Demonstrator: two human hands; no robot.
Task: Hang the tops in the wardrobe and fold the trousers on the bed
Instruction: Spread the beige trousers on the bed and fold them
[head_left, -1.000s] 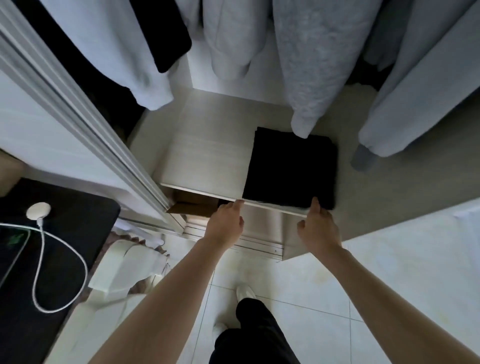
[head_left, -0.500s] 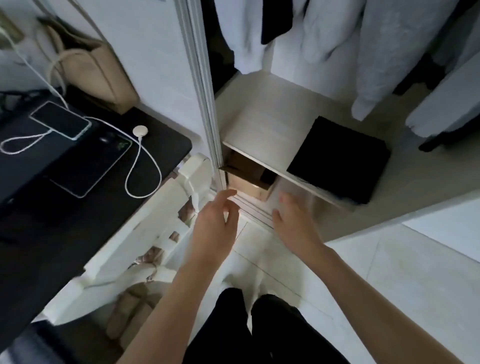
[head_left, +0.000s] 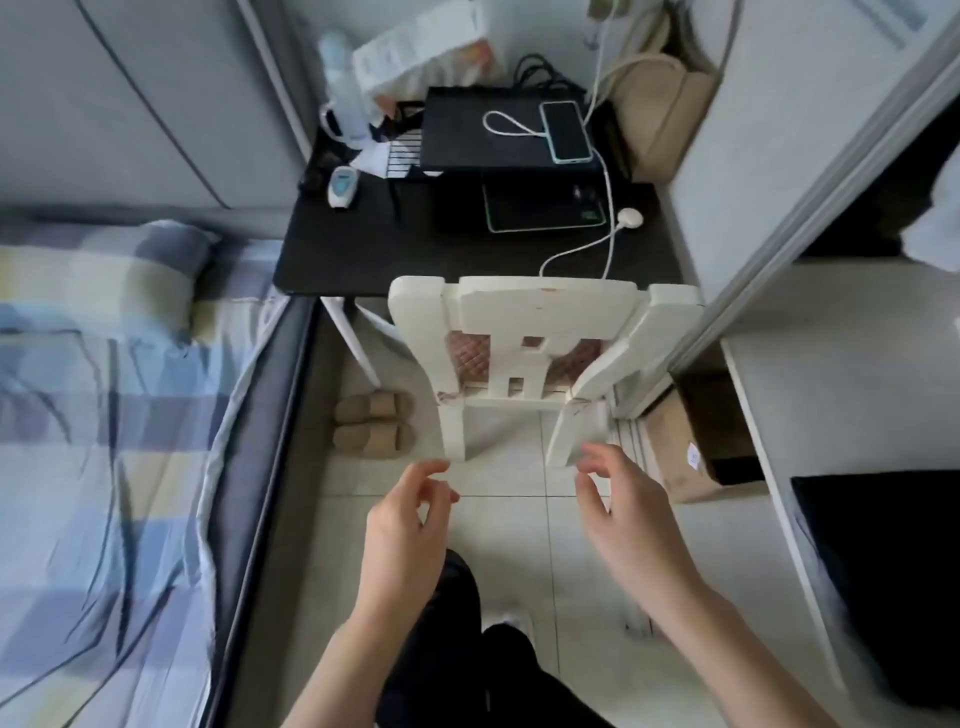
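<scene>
My left hand (head_left: 408, 525) and my right hand (head_left: 628, 512) hang in front of me over the tiled floor, fingers loosely curled, holding nothing. A folded black garment (head_left: 883, 571) lies on the wardrobe shelf (head_left: 841, 364) at the right edge, apart from both hands. The bed (head_left: 104, 441) with a blue and yellow checked sheet fills the left side; no clothes show on it. The wardrobe's sliding door frame (head_left: 810, 208) runs diagonally at the upper right.
A white chair (head_left: 535, 353) stands just ahead of my hands, pushed under a black desk (head_left: 395, 244) carrying a laptop, phone and charging cables. Beige slippers (head_left: 374, 423) sit under the desk. A cardboard box (head_left: 685, 447) lies below the shelf. A beige bag (head_left: 660, 109) leans behind the desk.
My view has swung left from the wardrobe toward the desk and bed. Both hands came off the shelf edge beside the black garment and now hang free.
</scene>
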